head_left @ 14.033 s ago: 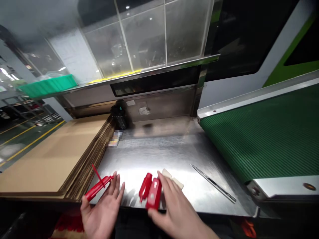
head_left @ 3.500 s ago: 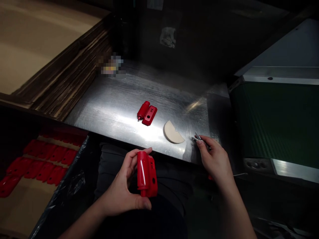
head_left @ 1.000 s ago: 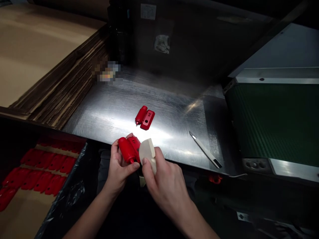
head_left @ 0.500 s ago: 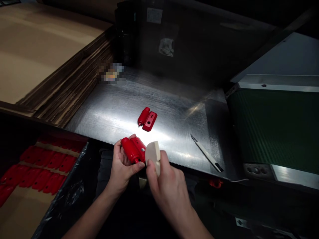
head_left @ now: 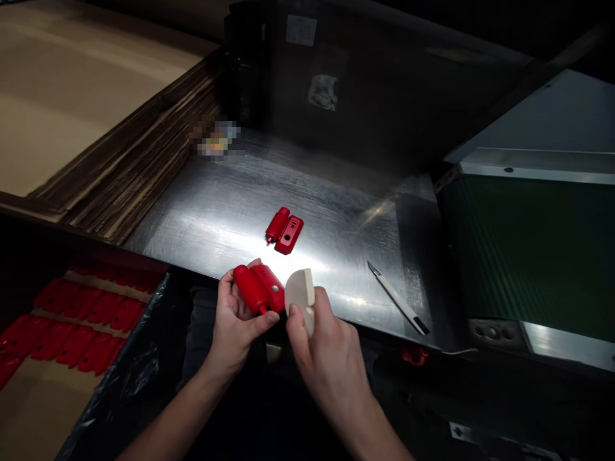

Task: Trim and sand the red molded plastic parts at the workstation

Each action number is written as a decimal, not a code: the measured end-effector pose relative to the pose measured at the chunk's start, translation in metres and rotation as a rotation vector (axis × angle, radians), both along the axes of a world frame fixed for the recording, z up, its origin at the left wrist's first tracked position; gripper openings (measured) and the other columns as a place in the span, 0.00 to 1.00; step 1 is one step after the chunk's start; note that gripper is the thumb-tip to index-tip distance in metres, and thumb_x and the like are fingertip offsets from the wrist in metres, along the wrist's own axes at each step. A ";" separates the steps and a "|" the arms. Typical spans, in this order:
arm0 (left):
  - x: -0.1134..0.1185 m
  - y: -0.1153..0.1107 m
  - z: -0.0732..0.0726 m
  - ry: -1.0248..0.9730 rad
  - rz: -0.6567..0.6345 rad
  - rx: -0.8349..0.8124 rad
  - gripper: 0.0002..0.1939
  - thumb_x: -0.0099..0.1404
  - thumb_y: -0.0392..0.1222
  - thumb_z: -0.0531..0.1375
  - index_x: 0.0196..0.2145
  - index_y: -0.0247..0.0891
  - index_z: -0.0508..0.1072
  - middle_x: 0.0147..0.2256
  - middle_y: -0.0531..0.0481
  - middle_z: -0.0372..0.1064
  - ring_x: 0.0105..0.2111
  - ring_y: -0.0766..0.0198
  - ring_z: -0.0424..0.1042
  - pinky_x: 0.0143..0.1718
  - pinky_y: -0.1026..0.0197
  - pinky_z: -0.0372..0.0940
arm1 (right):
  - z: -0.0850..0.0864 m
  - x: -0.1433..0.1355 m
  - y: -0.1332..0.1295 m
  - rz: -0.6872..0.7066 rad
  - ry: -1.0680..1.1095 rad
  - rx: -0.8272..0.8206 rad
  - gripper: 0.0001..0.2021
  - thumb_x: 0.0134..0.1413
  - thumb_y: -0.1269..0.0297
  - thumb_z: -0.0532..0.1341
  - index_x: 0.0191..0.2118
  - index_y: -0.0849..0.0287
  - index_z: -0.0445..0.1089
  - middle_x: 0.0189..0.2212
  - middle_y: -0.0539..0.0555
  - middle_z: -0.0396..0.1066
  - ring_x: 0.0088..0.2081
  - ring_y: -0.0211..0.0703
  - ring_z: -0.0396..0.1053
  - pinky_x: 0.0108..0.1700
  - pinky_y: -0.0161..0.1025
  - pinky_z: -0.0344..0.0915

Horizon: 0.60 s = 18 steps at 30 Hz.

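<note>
My left hand (head_left: 234,323) is closed around a red plastic part (head_left: 252,289), which has a rounded cylinder beside a flat plate with a hole. Its narrow tip points toward me, by my left thumb. Pinched in my right hand (head_left: 323,339) is a pale, curved-edged flat piece (head_left: 300,296), perhaps a pad or scraper; its exact kind is unclear. That piece is just right of the red part, with a small gap between them. A similar red part (head_left: 284,230) lies on the metal table (head_left: 206,211) beyond my hands.
To the right on the table lies a white-handled craft knife (head_left: 398,298). Stacked cardboard sheets (head_left: 125,147) rise at the left. Below them, a box lined with black plastic (head_left: 139,365) contains rows of red parts (head_left: 81,320). A green conveyor belt (head_left: 533,250) runs at the right.
My right hand has shifted slightly right with the pale piece, away from the red part, uncovering more of its plate. My left hand stays nearly in place.
</note>
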<state>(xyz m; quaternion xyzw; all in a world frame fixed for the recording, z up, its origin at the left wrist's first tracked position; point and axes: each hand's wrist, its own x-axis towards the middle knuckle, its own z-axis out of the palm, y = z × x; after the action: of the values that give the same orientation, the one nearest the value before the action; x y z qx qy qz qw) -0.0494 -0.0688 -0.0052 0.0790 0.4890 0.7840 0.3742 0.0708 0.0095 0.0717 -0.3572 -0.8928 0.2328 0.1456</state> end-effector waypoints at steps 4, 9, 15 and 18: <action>0.000 -0.001 -0.001 -0.020 -0.007 0.018 0.47 0.49 0.41 0.82 0.60 0.44 0.63 0.71 0.35 0.61 0.64 0.46 0.73 0.56 0.59 0.75 | 0.001 0.001 0.002 0.028 0.008 -0.008 0.11 0.73 0.62 0.49 0.44 0.58 0.67 0.17 0.46 0.70 0.15 0.45 0.71 0.19 0.38 0.54; 0.000 -0.001 -0.004 -0.001 0.011 0.002 0.48 0.47 0.41 0.83 0.60 0.44 0.64 0.68 0.35 0.66 0.63 0.44 0.74 0.54 0.59 0.77 | 0.001 0.001 0.000 0.057 0.027 0.003 0.11 0.74 0.62 0.49 0.44 0.58 0.67 0.18 0.46 0.71 0.15 0.43 0.70 0.19 0.37 0.53; -0.002 -0.002 -0.007 0.018 0.003 0.023 0.48 0.46 0.40 0.83 0.59 0.44 0.64 0.68 0.36 0.67 0.59 0.49 0.77 0.53 0.60 0.77 | 0.000 0.001 0.001 0.049 0.016 0.004 0.11 0.73 0.62 0.50 0.43 0.59 0.67 0.17 0.46 0.70 0.15 0.43 0.70 0.19 0.37 0.52; -0.003 -0.003 -0.007 0.012 -0.002 0.020 0.48 0.46 0.40 0.83 0.59 0.44 0.64 0.67 0.36 0.67 0.60 0.49 0.77 0.53 0.60 0.77 | 0.001 0.001 0.002 0.073 0.026 -0.057 0.09 0.71 0.63 0.51 0.43 0.58 0.67 0.18 0.46 0.70 0.15 0.43 0.70 0.20 0.37 0.52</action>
<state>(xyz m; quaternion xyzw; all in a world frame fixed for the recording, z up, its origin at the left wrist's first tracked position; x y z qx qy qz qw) -0.0524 -0.0718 -0.0125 0.0881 0.4833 0.7880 0.3711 0.0714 0.0116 0.0729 -0.3255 -0.8962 0.2679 0.1381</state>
